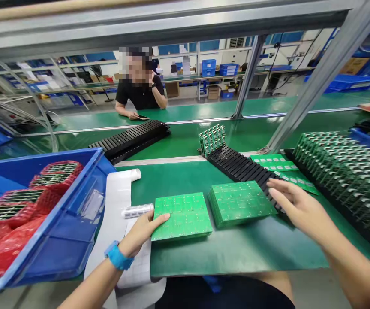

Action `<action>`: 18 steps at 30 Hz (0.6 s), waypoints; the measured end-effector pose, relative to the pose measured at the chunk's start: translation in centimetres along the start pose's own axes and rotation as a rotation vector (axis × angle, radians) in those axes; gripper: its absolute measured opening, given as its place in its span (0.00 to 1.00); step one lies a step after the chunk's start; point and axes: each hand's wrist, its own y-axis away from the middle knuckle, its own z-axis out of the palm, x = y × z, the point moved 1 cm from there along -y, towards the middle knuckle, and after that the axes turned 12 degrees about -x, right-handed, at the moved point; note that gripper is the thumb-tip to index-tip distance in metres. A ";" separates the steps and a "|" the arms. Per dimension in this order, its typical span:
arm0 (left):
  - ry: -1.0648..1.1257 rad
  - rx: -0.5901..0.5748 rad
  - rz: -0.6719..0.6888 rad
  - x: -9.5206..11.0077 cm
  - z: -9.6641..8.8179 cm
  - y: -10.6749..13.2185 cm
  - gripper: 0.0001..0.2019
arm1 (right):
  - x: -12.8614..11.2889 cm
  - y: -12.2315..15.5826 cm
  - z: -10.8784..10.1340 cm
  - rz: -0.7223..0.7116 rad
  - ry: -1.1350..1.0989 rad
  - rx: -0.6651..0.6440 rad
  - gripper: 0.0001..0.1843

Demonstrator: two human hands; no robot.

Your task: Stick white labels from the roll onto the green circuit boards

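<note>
My left hand (142, 231) rests its fingertips on the left edge of a stack of green circuit board panels (181, 216), with a blue band on its wrist. A second, thicker stack of green panels (241, 202) lies to the right. My right hand (300, 207) hangs with fingers extended just past that stack, over the end of a black slotted rack (239, 168), holding nothing. Upright boards stand in the rack's far end. A silver cylindrical roll (137, 210) lies just above my left hand on a white paper sheet (115, 214).
A blue crate (59, 234) with boards in red bags stands at the left. A long black rack packed with upright boards (345, 180) runs along the right. Another black rack (130, 140) lies beyond a metal rail, and a seated person (139, 88) sits across the green bench.
</note>
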 end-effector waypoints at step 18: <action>-0.090 -0.060 0.006 1.9 1.1 -1.3 0.26 | 1.2 -3.4 1.3 0.214 -0.522 -0.590 0.25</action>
